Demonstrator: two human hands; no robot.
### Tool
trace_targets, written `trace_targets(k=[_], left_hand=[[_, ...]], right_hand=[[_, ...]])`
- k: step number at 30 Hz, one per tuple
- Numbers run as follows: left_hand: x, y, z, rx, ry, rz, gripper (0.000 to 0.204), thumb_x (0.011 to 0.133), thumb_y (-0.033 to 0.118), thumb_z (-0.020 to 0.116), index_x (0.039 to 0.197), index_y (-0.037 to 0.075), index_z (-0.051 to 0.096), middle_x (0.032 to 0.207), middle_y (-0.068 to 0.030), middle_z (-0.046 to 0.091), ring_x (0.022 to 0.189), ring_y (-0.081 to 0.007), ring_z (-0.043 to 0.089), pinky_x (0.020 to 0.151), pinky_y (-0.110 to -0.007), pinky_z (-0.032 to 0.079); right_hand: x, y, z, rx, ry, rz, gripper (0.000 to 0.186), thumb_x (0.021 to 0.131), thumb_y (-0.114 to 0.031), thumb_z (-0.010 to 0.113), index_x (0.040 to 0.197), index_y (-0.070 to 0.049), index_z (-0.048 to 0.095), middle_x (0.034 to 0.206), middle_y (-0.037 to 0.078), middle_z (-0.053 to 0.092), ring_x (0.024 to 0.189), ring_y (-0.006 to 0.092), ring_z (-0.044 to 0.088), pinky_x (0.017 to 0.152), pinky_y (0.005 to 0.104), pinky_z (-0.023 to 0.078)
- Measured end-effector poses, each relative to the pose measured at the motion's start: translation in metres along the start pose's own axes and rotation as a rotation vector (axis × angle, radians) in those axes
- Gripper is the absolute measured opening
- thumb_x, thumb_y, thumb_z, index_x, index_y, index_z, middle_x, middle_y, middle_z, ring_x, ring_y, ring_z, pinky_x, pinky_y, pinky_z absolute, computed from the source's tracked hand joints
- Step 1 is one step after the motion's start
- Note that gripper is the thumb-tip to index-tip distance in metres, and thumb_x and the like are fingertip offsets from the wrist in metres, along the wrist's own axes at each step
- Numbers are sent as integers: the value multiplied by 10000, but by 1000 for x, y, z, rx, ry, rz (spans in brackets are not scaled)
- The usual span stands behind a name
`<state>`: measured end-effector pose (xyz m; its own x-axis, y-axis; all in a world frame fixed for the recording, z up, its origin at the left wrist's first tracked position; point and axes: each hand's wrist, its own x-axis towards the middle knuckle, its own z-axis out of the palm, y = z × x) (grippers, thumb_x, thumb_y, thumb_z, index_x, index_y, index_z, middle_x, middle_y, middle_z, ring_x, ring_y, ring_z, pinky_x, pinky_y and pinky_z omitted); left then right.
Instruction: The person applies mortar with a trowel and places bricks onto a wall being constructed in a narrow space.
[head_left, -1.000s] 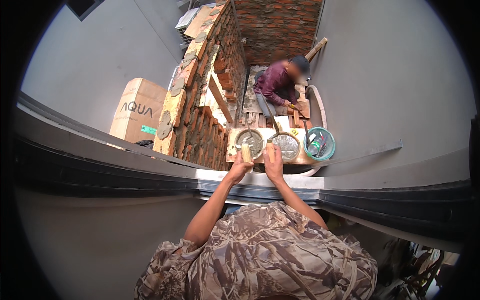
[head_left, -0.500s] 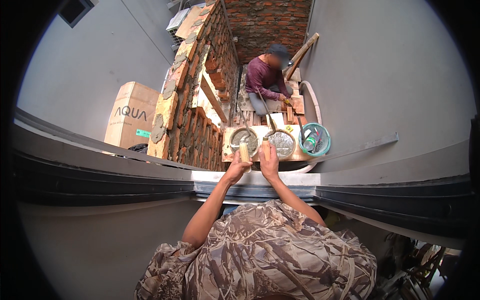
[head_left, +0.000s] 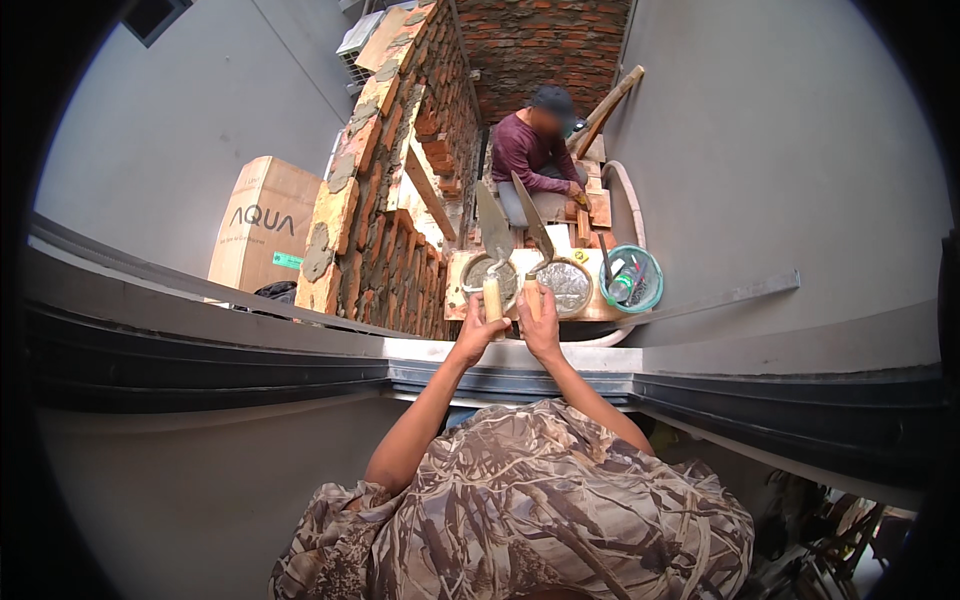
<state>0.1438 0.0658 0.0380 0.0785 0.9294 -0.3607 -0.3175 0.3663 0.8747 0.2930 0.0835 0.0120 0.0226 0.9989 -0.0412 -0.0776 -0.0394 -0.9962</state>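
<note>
Wooden handles (head_left: 492, 300) are gripped firmly: the left hand (head_left: 475, 340) grasps one trowel (head_left: 496, 240), the right hand (head_left: 541, 328) another trowel (head_left: 538, 232), toward the board's (head_left: 601, 314) near edge. Blades point away from the body, probably sparing the fingers. Near the left edge stands a bucket (head_left: 474, 272), perhaps for easy reach.

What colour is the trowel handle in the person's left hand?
The trowel handle is pale yellowish tan, best seen in the head view.
</note>
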Motion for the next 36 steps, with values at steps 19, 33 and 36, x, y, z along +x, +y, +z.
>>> trace_targets(k=[19, 33, 36], left_hand=[[3, -38, -8, 608, 465, 431, 363, 957, 271, 670, 1153, -5, 540, 722, -42, 595, 485, -92, 524, 425, -260, 425], [-15, -26, 2, 498, 477, 339, 375, 956, 269, 654, 1173, -17, 547, 975, -186, 665, 895, -292, 647, 826, -390, 497], [-16, -26, 0, 504, 479, 359, 360, 946, 246, 665, 1162, -17, 548, 973, -182, 665, 898, -290, 647, 831, -389, 496]], right_hand=[[1, -20, -4, 430, -73, 581, 245, 1021, -378, 469, 1135, -165, 509, 693, -10, 496, 484, 83, 471, 388, 232, 400], [-6, -29, -4, 353, -137, 553, 214, 971, -271, 629, 1056, -131, 492, 655, -25, 484, 444, 59, 456, 357, 220, 384], [-8, -29, -7, 350, -155, 560, 211, 971, -267, 628, 1062, -131, 494, 655, -27, 484, 445, 57, 453, 358, 219, 385]])
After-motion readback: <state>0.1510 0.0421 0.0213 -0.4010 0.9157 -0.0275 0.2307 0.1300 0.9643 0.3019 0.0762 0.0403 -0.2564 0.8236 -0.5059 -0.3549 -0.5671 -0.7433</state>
